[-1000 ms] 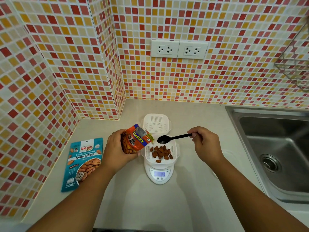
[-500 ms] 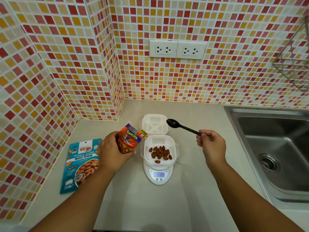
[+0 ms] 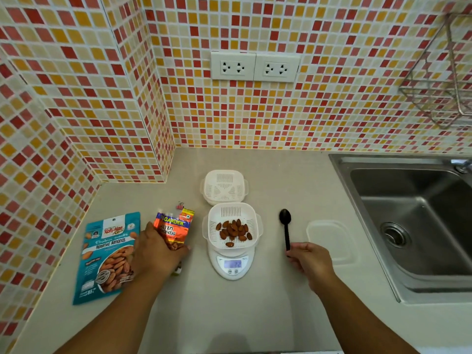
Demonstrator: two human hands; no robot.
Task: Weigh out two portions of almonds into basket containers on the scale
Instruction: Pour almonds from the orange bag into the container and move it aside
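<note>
A white basket container (image 3: 232,213) with several almonds (image 3: 233,232) in it sits on a small white scale (image 3: 232,266) whose display is lit. Just behind it stands a second white basket container (image 3: 224,186), with nothing in it. My left hand (image 3: 155,252) grips an orange bag of salted almonds (image 3: 174,227), which rests on the counter left of the scale. My right hand (image 3: 310,260) holds the handle end of a black spoon (image 3: 285,226) that lies flat on the counter right of the scale.
A teal pouch of roasted almonds (image 3: 107,254) lies at the left near the tiled wall. A clear plastic lid (image 3: 332,238) lies right of the spoon. A steel sink (image 3: 419,221) fills the right side. A wire rack (image 3: 444,80) hangs on the wall.
The orange bag came down from beside the basket to the counter. The spoon moved away from over the basket, to the right, and down flat onto the counter.
</note>
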